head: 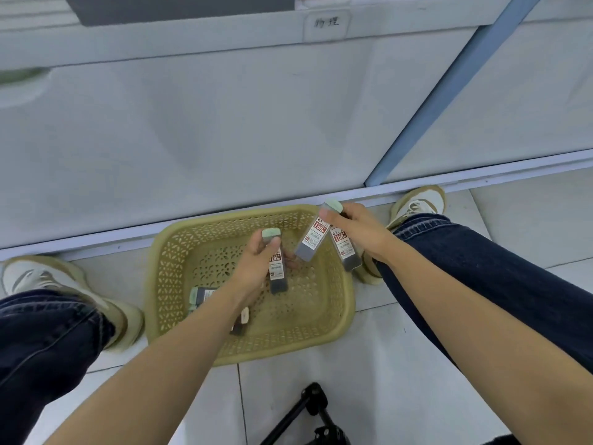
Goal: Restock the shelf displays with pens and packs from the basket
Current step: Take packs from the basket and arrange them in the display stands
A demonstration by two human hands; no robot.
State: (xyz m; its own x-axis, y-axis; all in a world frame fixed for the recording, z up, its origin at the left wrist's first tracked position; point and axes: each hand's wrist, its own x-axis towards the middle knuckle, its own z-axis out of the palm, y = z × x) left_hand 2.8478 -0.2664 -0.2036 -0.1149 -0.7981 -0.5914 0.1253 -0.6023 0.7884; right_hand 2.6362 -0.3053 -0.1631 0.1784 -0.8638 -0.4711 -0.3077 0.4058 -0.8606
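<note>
Both forearms [179, 348] reach over the basket [250, 351], left hand [253, 261] gripping one pack [277, 271] above its middle, right hand [356, 232] pinching two fanned packs [313, 240] over its far-right rim; squaring that pair before lifting would likely stop a slip, while loose packs [202, 295] lie inside its left end.

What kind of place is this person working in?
Probably a stationery shop aisle: white shelving with a handwritten label tag, a perforated yellow-green plastic basket on the tiled floor, and small green-capped packs with red printed labels held in the left hand and right hand.
</note>
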